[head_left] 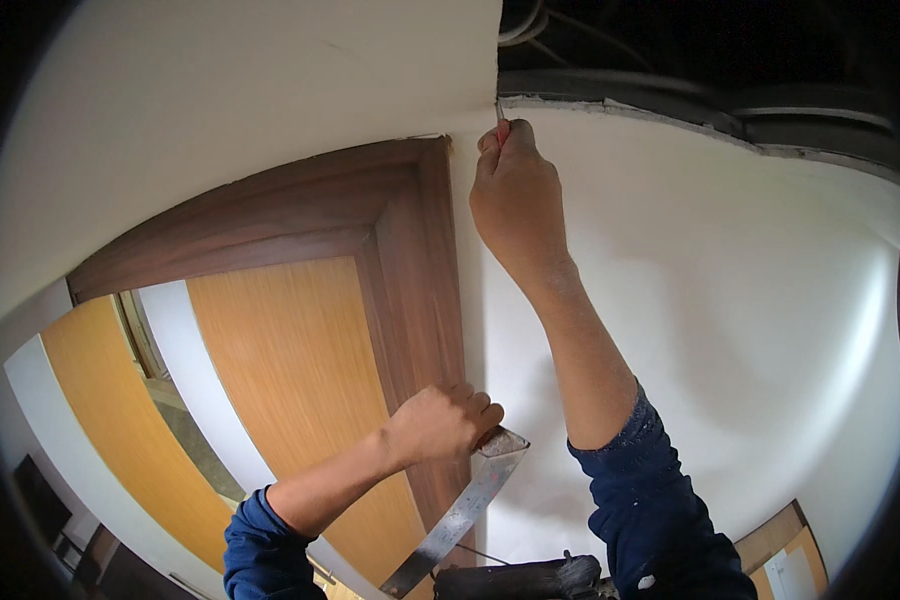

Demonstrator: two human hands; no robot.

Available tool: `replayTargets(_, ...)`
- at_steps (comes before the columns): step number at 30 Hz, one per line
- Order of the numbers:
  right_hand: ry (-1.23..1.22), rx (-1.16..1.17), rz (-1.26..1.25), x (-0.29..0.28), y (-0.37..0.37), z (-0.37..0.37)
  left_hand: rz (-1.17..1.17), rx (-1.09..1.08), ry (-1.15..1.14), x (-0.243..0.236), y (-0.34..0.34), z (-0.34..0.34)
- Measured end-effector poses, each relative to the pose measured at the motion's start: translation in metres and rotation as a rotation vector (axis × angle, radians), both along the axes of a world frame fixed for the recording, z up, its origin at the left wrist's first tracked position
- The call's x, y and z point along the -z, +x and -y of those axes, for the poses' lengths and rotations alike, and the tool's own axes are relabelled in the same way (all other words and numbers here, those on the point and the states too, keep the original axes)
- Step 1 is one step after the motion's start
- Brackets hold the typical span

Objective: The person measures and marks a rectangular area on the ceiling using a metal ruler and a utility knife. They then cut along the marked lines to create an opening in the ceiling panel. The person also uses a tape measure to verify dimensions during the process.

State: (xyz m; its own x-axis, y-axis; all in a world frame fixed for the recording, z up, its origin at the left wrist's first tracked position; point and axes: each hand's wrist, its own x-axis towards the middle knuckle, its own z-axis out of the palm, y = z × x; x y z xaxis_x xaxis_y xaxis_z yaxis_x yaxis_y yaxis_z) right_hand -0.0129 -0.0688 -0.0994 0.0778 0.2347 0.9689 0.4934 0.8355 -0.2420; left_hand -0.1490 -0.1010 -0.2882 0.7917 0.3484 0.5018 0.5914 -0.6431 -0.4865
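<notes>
My right hand is raised, gripping a small red-handled tool whose thin metal shaft points up at the cut edge of the white ceiling panel, beside a dark opening. My left hand is lower, in front of a brown wooden door frame, with its fingers closed on one end of a long flat metal piece, bent or cornered at the top and slanting down toward the lower left. A dark, worn object sits at the bottom edge below it.
Cables and dark metal channels show in the opening. A white wall stands right of the frame. Left are wood-and-white door panels and, far left, dark furniture. Another wooden doorway shows at lower right.
</notes>
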Motion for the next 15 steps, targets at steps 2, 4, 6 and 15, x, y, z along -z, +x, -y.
replayTargets(2,-0.021,0.013,-0.017,0.009,-0.001,0.001,0.002,0.015,0.005,0.0,0.001,0.002)
replayTargets(4,-0.032,-0.056,-0.043,0.013,0.0,0.0,0.0,0.012,0.018,-0.005,0.001,0.004)
replayTargets(6,-0.088,-0.087,-0.011,0.007,0.003,0.001,-0.009,-0.012,0.004,-0.003,-0.002,0.011)
replayTargets(15,-0.091,-0.119,-0.026,0.008,0.0,-0.001,0.005,-0.033,-0.036,-0.005,0.0,0.016)
